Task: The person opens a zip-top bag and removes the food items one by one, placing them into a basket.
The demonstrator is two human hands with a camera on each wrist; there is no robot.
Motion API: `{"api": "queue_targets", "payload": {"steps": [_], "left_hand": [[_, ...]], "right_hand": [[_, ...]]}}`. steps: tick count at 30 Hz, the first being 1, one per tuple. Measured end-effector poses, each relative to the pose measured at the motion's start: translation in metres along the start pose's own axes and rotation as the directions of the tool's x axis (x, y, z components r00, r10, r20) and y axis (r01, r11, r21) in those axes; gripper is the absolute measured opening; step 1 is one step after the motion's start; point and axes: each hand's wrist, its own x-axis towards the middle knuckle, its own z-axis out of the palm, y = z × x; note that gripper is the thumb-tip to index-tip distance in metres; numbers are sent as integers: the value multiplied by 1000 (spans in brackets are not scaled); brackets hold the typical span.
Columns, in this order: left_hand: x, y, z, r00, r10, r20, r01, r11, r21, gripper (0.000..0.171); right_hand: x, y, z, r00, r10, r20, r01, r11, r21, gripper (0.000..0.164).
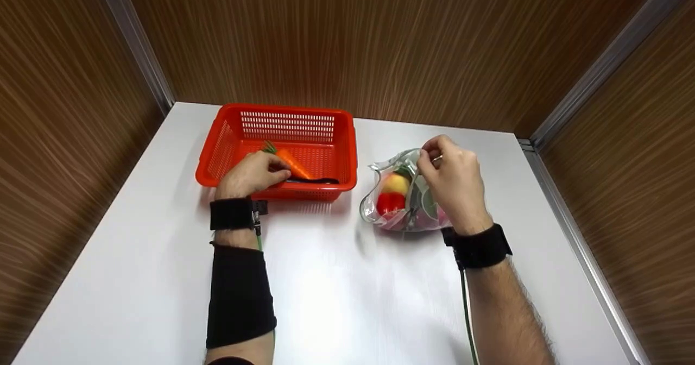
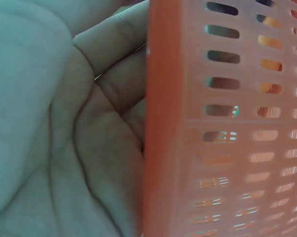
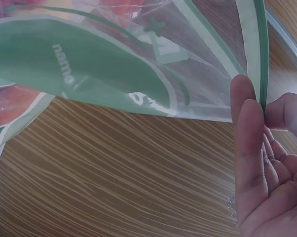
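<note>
Head: pinches bag (image 1: pixel 428 205) with right hand (image 1: pixel 455 176); apparently picks from basket (image 1: pixel 288 109) with left hand (image 1: pixel 254 174), cannot tell grip; likely must lift next.

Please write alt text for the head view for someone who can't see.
A person's right grip pinches the edge of a clear bag of colorful items; the left grip is over the near rim of a red basket, beside a carrot.

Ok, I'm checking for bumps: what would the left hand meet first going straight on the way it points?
The left hand would probably meet the carrot in the red basket first, though depth is unclear there.
</note>
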Motion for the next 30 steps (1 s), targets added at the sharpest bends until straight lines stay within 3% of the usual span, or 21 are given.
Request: {"api": "queue_targets", "payload": {"steps": [8,13,17,26,30], "left_hand": [[-4,8,-3,1000,2,1,-2,999,-45,44],[-7,18,-5,997,69,-44,-72,995,-76,49],[-13,36,-6,988,128,-82,-135,987,-86,50],[-23,81,8,953,290,-89,-296,953,-67,50],[-23,97,17,924,376,-78,-380,924,-45,48]], "right_hand": [[0,0,1,1000,7,0,-7,1000,3,10],[0,0,1,1000,8,1,-8,1000,3,10],[0,0,1,1000,5,-1,-5,1000,4,10],[2,0,1,1000,4,-2,-4,1000,3,11],[2,1,0,1000,4,-6,-4,1000,-11,11]]}}
